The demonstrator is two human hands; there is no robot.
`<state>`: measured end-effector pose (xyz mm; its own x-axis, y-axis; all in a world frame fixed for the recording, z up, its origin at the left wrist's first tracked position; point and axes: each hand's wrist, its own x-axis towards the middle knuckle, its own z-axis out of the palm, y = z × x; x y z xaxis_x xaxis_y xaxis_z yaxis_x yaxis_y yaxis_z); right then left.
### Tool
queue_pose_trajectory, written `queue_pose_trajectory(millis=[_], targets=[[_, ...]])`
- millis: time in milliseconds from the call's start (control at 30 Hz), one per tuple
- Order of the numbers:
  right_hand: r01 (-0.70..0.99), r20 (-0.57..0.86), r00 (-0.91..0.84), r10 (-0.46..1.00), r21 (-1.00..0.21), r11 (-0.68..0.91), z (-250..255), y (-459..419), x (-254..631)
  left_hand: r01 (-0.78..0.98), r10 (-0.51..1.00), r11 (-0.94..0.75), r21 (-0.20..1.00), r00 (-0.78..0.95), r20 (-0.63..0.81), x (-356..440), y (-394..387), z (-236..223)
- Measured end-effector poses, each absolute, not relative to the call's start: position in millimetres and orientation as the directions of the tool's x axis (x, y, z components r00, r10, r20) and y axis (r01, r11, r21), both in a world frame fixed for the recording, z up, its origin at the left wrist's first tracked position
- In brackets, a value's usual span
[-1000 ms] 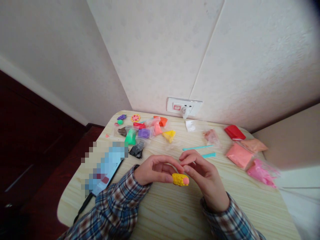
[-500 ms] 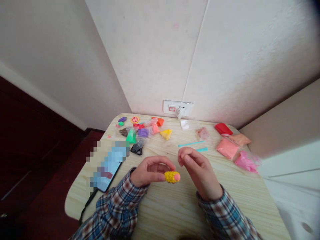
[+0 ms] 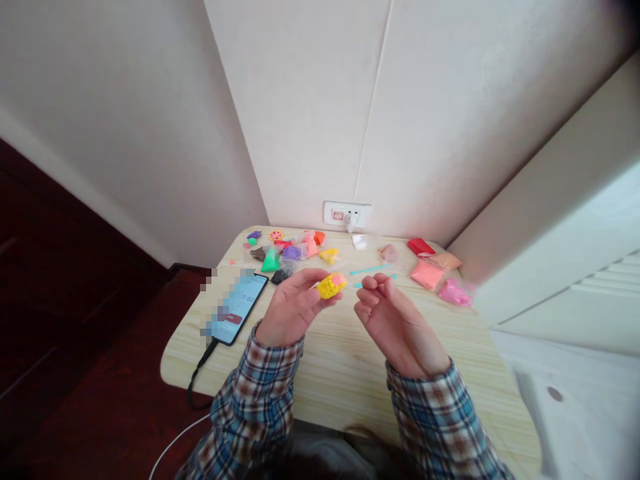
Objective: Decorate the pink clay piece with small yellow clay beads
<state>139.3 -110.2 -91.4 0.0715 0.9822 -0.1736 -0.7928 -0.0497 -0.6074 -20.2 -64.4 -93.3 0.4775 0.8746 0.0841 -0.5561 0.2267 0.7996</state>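
Note:
A yellow clay corn cob (image 3: 329,287), bumpy all round with a pink end, sits between the thumb and fingers of my left hand (image 3: 286,312). Its pink end points up and to the right. Just right of it, apart from the cob, is my right hand (image 3: 403,333). The fingertips of that hand are curled in and pinched against the thumb; whatever may be between them is too small to make out. Beyond the right fingertips lie a thin turquoise clay tool (image 3: 371,269) and a second turquoise tool (image 3: 358,285), partly covered by the hand.
Bags of coloured clay, among them green (image 3: 271,260), purple (image 3: 292,253) and salmon (image 3: 427,274), line the back of the table (image 3: 340,373). A corded phone (image 3: 239,310) lies at left. Small clay pieces, including a round fruit slice (image 3: 276,235), sit at the back left.
Both hands have moved up and away from me over the table. The corn cob is now tilted, its pink end turned upward. The camera view has shifted too.

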Motion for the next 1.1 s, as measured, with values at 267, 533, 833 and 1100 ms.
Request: queue_pose_trajectory(millis=[267, 533, 833, 1100], targets=[[-0.738, 0.289, 0.172, 0.942, -0.596, 0.318, -12, -161, 110, -0.615, 0.818, -0.087, 0.784, 0.404, 0.409, -31, -121, 8], [-0.363, 0.645, 0.243, 0.725, -0.632, 0.684, 45, -274, 84, -0.638, 0.698, -0.308, 0.706, 0.353, 0.623, -52, -231, 46], [-0.025, 0.799, 0.356, 0.485, -0.511, 0.859, 43, -324, 72, -0.666, 0.606, -0.321, 0.674, 0.402, 0.686, -65, -288, 48], [0.08, 0.816, 0.34, 0.467, -0.52, 0.851, 31, -328, 62, -0.661, 0.637, -0.258, 0.705, 0.432, 0.639, -62, -291, 32]])
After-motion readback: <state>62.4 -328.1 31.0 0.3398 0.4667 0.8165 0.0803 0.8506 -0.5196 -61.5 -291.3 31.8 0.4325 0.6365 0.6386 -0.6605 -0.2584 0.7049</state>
